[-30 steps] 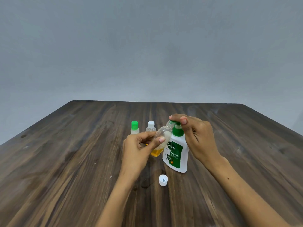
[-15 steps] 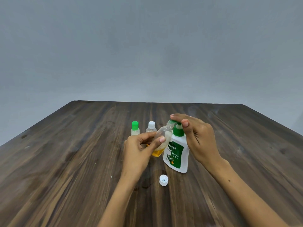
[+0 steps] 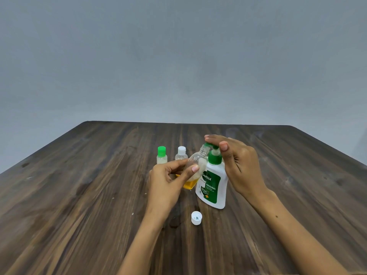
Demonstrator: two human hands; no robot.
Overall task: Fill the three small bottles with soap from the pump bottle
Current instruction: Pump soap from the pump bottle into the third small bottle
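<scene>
The left hand [image 3: 168, 181] pinches an uncapped small bottle [image 3: 195, 167] between thumb and fingers, tilted so its open neck sits right under the nozzle of the pump bottle [image 3: 213, 185]. That grip is closed round the bottle's middle. The right hand [image 3: 236, 165] rests over the pump head [image 3: 210, 146], fingers laid straight across the top and thumb beside it, pressing rather than grasping. A little yellow soap sits in the tilted bottle's low end, so this looks like the filling step on the first bottle, with most of it left to fill.

Its white cap [image 3: 196, 217] lies on the desk [image 3: 79, 195] at six o'clock from the pump bottle. Two capped bottles, the green-capped bottle [image 3: 161, 155] and the white-capped bottle [image 3: 181, 154], stand at ten o'clock, just behind the left hand.

Next come more pump strokes, keeping neck and nozzle aligned, then recapping.
</scene>
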